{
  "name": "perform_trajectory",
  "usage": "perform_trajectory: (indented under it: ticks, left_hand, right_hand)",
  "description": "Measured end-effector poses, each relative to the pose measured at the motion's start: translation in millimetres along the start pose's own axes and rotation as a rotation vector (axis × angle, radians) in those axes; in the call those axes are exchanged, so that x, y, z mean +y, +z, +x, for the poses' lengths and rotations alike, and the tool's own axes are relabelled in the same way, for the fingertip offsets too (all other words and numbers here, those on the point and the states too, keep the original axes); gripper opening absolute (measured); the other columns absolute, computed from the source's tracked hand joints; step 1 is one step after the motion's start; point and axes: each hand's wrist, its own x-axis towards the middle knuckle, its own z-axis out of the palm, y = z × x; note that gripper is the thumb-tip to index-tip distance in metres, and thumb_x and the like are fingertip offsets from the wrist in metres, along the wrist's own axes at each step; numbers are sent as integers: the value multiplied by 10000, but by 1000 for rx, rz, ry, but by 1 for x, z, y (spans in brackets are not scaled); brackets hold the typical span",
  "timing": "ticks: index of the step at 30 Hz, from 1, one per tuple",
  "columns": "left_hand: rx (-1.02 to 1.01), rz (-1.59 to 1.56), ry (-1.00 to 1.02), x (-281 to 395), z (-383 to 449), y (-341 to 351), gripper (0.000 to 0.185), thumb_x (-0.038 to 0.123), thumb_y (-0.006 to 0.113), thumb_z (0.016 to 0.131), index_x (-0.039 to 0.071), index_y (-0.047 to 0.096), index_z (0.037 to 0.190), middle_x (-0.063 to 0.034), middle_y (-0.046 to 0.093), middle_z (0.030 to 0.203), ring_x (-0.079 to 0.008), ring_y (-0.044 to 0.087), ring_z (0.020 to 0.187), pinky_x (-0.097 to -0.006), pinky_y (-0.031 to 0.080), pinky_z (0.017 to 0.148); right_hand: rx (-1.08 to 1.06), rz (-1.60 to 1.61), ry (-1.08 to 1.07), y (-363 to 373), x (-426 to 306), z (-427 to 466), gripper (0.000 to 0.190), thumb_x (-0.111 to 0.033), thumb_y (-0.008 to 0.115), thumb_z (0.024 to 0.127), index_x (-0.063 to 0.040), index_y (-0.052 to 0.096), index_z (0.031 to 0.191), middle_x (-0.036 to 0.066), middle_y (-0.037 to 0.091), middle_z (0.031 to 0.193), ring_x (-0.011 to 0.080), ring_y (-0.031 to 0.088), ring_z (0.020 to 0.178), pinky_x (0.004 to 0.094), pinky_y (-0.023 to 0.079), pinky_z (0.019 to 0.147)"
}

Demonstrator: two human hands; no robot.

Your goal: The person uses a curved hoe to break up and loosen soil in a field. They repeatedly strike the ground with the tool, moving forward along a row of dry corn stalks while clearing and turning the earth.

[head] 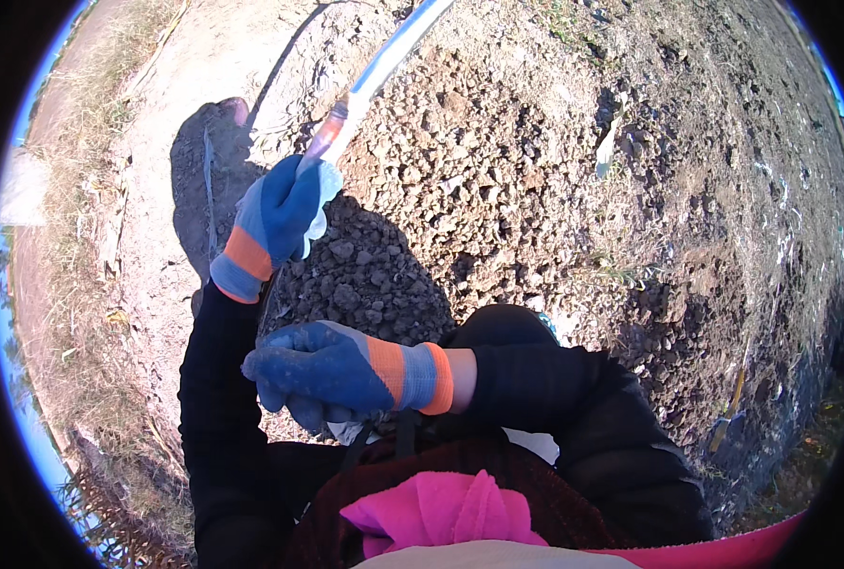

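Observation:
My left hand (280, 206), in a blue, grey and orange work glove, is wrapped around a long pole (393, 57). The pole's far stretch is shiny and bleached by glare, and just beyond the glove it looks brownish. It leaves the view at the top, so its far end is out of sight. Closer to my body, my right hand (322, 370) wears a matching glove with the fingers curled into a fist. A narrow strip between the hands appears to be the pole's near part, mostly hidden by the right glove and sleeve. Broken clods of soil (372, 277) lie beneath, in shadow.
Loose, cloddy soil (479, 163) spreads ahead and to the right. A paler, smoother dirt strip (152, 213) runs along the left, bordered by dry grass (73, 306). A dry leaf or husk (609, 142) lies on the ground. Pink cloth (443, 508) hangs at my chest.

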Motion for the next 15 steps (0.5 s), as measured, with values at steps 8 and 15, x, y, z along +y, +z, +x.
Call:
perform_trajectory:
  ticks: [8, 15]
  left_hand:
    - [-118, 586, -82, -148, 55, 65, 492, 513, 504, 773, 34, 595, 842, -214, 602, 743, -355, 582, 691, -391, 448, 628]
    - [-243, 628, -82, -119, 9, 26, 543, 530, 516, 773, -7, 554, 847, -166, 576, 655, -236, 570, 541, -376, 433, 485]
  right_hand:
    - [9, 49, 66, 1, 0, -3, 331, -383, 468, 871, -89, 537, 736, 10, 503, 530, 51, 427, 393, 179, 349, 362]
    - [22, 67, 66, 0, 1, -10, 357, -403, 497, 854, -88, 547, 694, 13, 504, 510, 57, 425, 381, 188, 332, 350]
